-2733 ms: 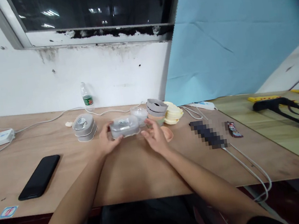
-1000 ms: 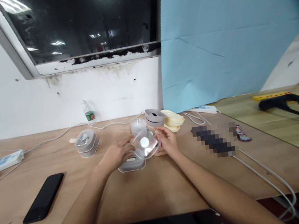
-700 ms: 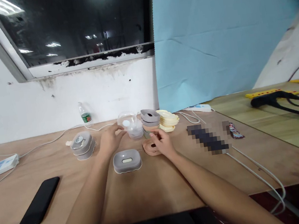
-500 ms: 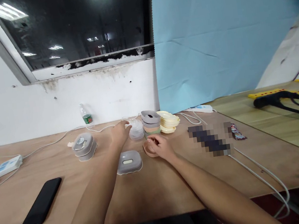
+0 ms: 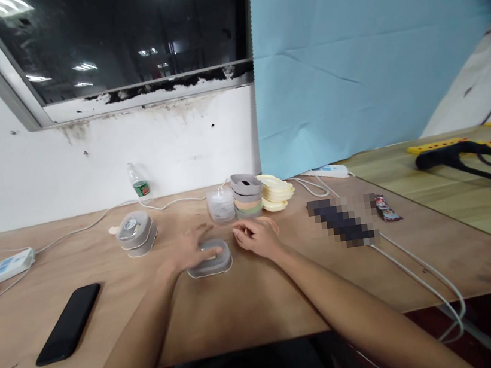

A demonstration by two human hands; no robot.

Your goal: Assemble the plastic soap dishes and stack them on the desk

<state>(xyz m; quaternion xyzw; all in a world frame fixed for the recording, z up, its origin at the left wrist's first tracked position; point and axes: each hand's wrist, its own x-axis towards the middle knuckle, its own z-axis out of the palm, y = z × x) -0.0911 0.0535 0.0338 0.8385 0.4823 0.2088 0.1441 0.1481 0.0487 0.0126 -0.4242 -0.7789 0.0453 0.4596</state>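
Grey, rounded-oblong, plastic-looking dish [image 5: 215, 267] under the thumb of the left hand [image 5: 191, 249].
The blurred left hand is spread wide, contact unclear; the right hand [image 5: 259, 236], just right of the dish, is loosely curled, any hold hidden, before a salmon-pink, curved-rim dish [image 5: 273, 224].

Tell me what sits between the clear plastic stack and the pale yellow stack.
The head view shows a multicoloured stack, grey on top with peach and green layers lower down, between the clear plastic stack and the pale yellow stack.
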